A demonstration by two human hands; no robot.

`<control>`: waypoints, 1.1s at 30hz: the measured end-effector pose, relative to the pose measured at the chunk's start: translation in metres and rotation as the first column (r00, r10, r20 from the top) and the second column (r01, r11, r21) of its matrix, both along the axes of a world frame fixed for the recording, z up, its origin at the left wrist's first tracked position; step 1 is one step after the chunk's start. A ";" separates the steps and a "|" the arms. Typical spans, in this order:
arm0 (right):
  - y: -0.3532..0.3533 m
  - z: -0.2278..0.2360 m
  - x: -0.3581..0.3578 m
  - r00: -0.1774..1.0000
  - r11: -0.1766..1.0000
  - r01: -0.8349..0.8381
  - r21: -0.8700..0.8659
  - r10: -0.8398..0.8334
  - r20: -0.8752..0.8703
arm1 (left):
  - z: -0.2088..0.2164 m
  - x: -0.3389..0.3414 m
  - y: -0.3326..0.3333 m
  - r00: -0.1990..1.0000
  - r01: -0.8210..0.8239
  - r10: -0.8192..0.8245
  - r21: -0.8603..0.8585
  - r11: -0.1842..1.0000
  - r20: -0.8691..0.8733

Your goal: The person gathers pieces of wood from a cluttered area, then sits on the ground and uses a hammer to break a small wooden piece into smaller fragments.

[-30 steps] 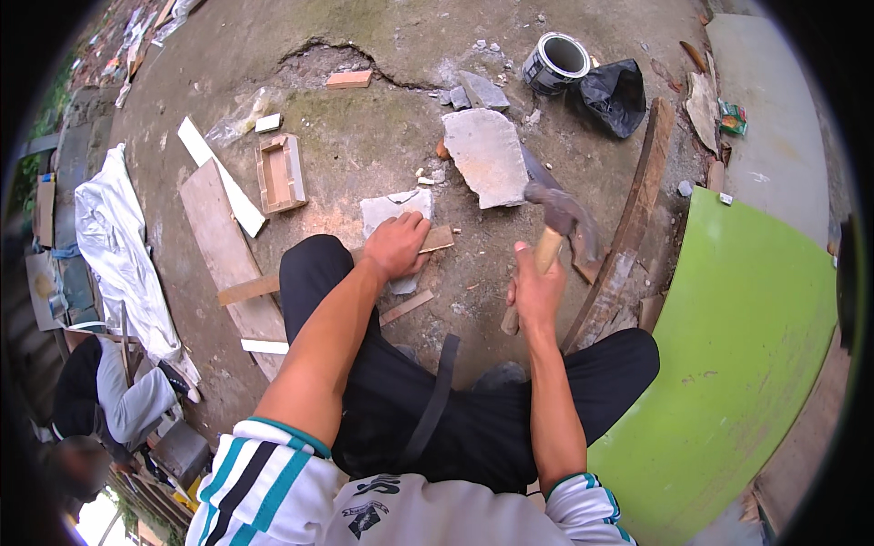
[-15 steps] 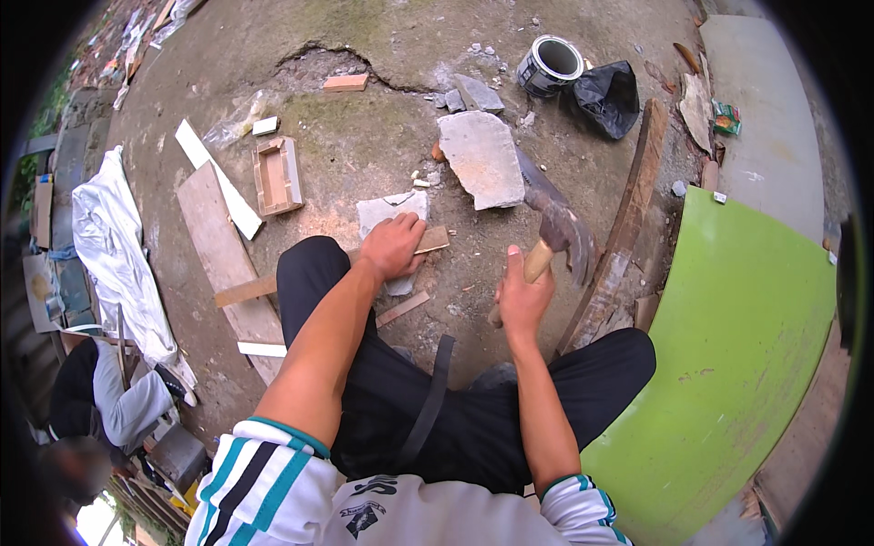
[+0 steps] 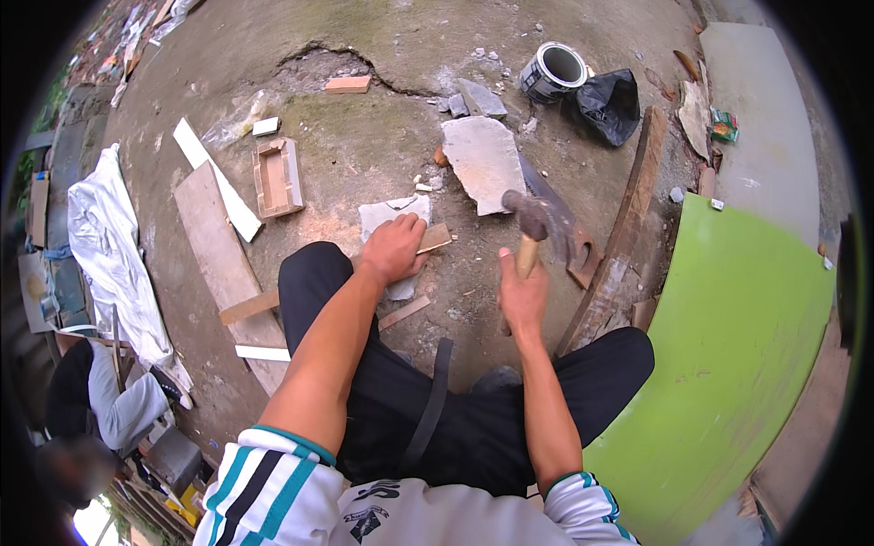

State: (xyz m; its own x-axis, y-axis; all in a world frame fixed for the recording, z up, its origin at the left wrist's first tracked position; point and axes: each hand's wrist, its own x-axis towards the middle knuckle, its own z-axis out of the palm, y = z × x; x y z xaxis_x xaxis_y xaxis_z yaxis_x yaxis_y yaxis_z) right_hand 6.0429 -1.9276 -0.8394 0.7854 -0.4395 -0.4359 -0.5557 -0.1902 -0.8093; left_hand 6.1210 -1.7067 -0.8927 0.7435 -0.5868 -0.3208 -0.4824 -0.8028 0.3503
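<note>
My left hand (image 3: 395,249) is closed round a narrow wooden strip (image 3: 252,307), pressing it down on a pale stone slab (image 3: 377,216). The strip's right end sticks out past my fingers, and its other end lies across a wide board. In my right hand (image 3: 523,296) is a claw hammer (image 3: 529,253), gripped by its wooden handle. The hammer's head is raised, to the right of the strip and apart from it. Behind the head lies a handsaw (image 3: 585,261), its blade partly hidden by the hammer.
A larger stone slab (image 3: 478,155) lies ahead, near a paint can (image 3: 553,73) and black plastic bag (image 3: 608,107). A brown plank (image 3: 628,223) and green panel (image 3: 742,364) flank my right knee. At left are a wide board (image 3: 218,241), small wooden box (image 3: 278,179) and another person (image 3: 118,400).
The hammer's head has swung left and its handle has turned more upright in my right hand. The saw's handle now shows. My left hand keeps its hold on the strip.
</note>
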 end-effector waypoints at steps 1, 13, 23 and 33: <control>0.002 0.006 0.005 0.999 0.999 0.020 0.034 -0.022 0.046 | 0.001 -0.001 0.002 1.000 -0.005 0.005 0.009 1.000 0.002; 0.003 -0.010 0.005 0.995 1.000 0.005 0.026 -0.007 0.102 | -0.002 -0.001 0.003 0.999 0.025 -0.025 0.031 0.999 0.022; 0.010 -0.018 0.002 0.967 0.996 -0.070 0.055 0.081 -0.241 | -0.003 0.000 0.001 0.999 0.044 -0.045 0.015 0.999 0.028; 0.024 -0.075 -0.039 0.917 0.966 -0.253 0.051 0.256 -0.305 | -0.006 0.005 -0.006 0.998 0.047 -0.046 -0.018 0.999 0.052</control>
State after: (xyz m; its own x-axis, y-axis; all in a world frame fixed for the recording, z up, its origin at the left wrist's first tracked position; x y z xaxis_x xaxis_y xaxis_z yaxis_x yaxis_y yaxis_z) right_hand 6.0039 -1.9040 -0.9145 0.6971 -0.2365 -0.6769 -0.7110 -0.3504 -0.6097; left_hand 6.1261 -1.7126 -0.8989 0.7307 -0.6266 -0.2710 -0.5368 -0.7726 0.3390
